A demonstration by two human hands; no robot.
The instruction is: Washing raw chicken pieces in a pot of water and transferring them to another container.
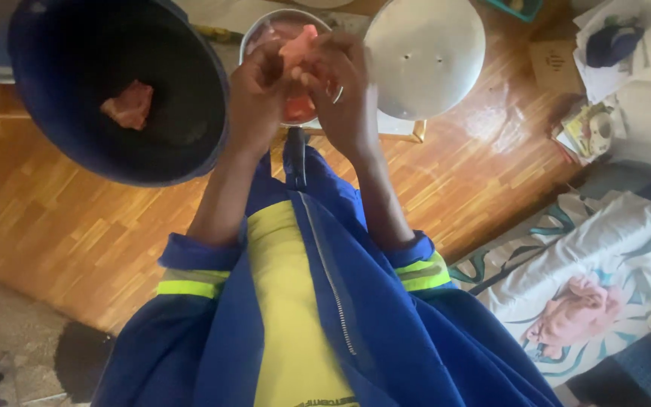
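Wooden floor; hands hiding meat.

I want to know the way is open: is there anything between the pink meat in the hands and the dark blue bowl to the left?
Nothing visible. Both hands, left hand and right hand, hold the meat piece over the metal bowl; the dark blue bowl, holding one meat chunk, sits right beside it.

Raw pink meat piece, irregular, held up over steel bowl.

Soft daylight, glare on the wooden floor, blurred, edges distorted.
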